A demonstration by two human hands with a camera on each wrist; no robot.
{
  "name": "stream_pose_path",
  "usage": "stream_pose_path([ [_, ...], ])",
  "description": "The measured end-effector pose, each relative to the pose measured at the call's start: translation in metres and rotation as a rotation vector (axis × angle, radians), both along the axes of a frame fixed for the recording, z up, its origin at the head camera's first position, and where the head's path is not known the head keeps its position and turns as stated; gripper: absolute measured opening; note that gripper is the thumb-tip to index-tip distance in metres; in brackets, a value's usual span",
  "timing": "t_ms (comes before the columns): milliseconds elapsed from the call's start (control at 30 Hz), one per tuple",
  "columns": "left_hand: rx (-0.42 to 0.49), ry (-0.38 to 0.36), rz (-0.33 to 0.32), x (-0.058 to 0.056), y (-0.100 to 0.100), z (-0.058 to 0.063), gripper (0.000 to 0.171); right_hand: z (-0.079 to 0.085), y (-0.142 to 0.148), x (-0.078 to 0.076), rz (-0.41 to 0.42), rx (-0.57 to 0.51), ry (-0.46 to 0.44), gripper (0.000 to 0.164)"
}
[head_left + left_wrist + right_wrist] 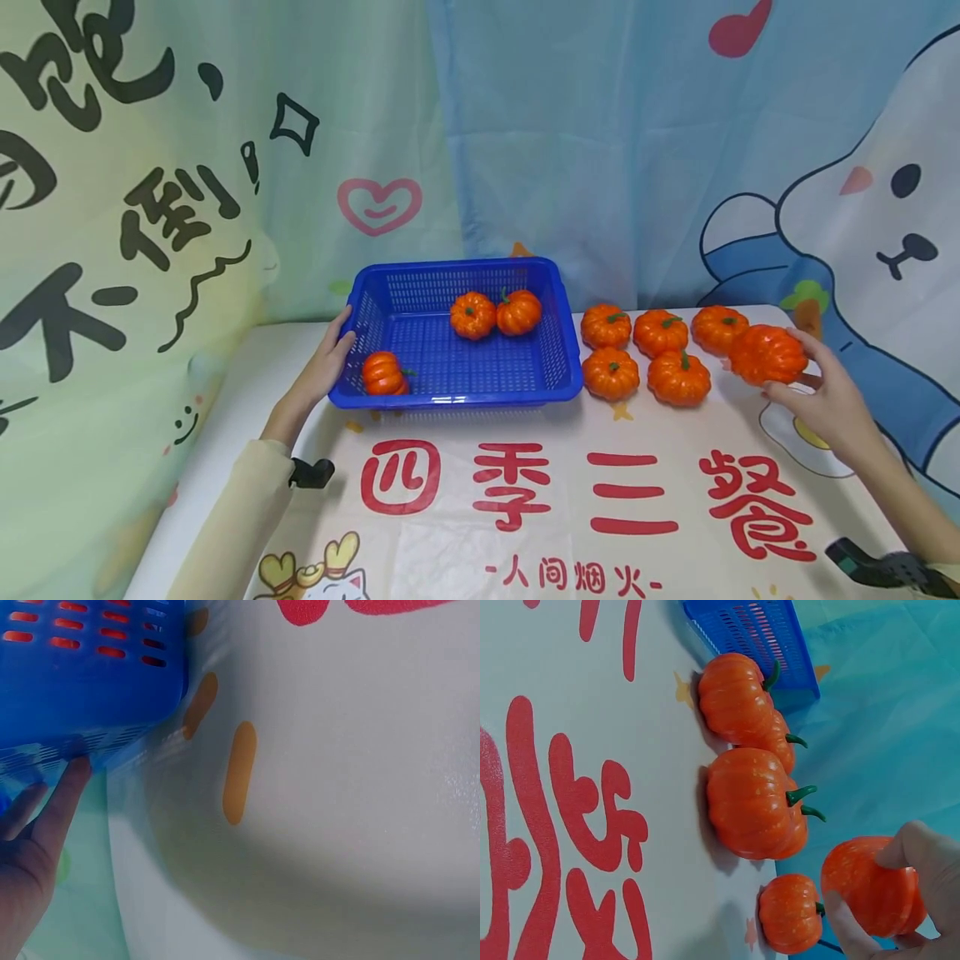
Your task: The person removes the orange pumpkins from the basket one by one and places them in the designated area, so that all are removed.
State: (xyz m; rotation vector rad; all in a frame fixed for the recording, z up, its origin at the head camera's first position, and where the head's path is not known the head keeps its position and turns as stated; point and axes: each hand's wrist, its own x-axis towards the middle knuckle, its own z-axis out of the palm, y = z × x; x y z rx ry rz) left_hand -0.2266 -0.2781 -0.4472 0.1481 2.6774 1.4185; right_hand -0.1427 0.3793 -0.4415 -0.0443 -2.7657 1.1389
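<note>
Head view shows the left hand, fingers extended, against the blue basket, apparently steadying it, while the right hand grips one pumpkin above the counter, near five resting pumpkins.

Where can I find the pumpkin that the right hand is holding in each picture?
Head: the held pumpkin is on the right, in the right hand.
Left wrist: not in it.
Right wrist: the held pumpkin is at lower right.
All three show the blue basket: middle, top left, top.
</note>
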Motion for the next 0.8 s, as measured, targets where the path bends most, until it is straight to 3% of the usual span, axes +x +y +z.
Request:
stream_pose_path([
  [600, -0.016, -0.001, 0.008, 0.0003, 0.0006, -0.0014, 0.058, -0.0052, -0.0028, -0.0013, -0.049, -0.145, -0.003, 0.079],
  [667, -0.015, 0.002, 0.01, -0.0001, 0.0001, -0.0026, 0.058, -0.006, -0.0015, -0.0018, -0.054, -0.232, -0.019, 0.079],
  [800, -0.009, 0.004, 0.012, 0.0, -0.0002, -0.0033, 0.058, -0.0069, 0.0022, -0.0041, -0.063, -0.568, -0.058, 0.082],
])
